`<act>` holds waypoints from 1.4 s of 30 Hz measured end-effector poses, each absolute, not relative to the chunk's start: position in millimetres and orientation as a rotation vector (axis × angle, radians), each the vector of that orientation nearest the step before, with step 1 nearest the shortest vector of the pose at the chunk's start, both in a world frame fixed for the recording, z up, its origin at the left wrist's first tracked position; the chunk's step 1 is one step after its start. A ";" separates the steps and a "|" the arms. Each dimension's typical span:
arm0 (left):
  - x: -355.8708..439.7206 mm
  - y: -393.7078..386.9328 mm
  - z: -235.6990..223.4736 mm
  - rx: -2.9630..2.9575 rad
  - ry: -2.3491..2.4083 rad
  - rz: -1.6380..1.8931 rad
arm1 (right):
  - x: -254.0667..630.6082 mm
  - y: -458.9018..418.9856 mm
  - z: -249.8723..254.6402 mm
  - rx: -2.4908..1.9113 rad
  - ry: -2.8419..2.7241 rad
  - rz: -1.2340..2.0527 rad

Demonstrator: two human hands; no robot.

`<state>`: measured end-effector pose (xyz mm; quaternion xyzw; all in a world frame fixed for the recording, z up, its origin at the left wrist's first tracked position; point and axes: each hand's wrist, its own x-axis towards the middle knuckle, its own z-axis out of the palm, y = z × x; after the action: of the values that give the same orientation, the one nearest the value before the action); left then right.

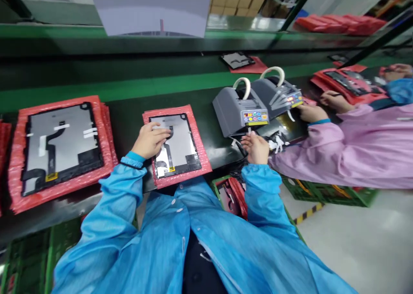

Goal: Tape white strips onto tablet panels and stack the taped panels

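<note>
A grey tablet panel [180, 145] with a black flex cable lies on a red bubble-wrap pad [200, 156] in front of me. My left hand [149, 140] rests on the panel's upper left part, fingers curled and pressing near the cable. My right hand [257, 146] is at the outlet of a grey tape dispenser [237, 109], fingers pinched on a strip of tape there. Both my sleeves are blue.
A stack of red pads with another panel [60, 145] lies at the left. A second tape dispenser [275, 94] stands beside the first, with a co-worker's hand [311, 112] in a pink sleeve at it. More padded panels [348, 85] lie far right. Green crates [322, 191] sit below.
</note>
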<state>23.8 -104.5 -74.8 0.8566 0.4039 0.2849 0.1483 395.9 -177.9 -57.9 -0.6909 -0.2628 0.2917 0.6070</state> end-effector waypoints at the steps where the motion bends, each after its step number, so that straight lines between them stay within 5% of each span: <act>1: 24.8 -102.3 -75.9 2.443 1.136 0.804 | 394.1 -175.4 -55.5 -1.574 -0.642 0.663; 5: 26.4 -96.0 -79.5 2.369 1.095 0.745 | 369.5 -170.7 -40.8 -1.463 -0.858 0.466; 12: 26.3 -95.3 -81.3 2.244 1.076 0.729 | 269.9 -123.8 -30.3 -1.478 -1.603 0.905; 19: 28.8 -99.4 -74.1 1.990 1.053 0.804 | 214.5 -77.8 -46.8 -1.694 -2.131 0.847; 42: 24.6 -98.1 -86.0 2.299 1.054 0.700 | 192.8 -78.8 -24.5 -2.092 -2.412 0.577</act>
<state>24.6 -98.1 -86.0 0.8470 0.3882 0.2578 0.2557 192.8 -78.8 -24.5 -0.6440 -0.7424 0.1776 -0.0513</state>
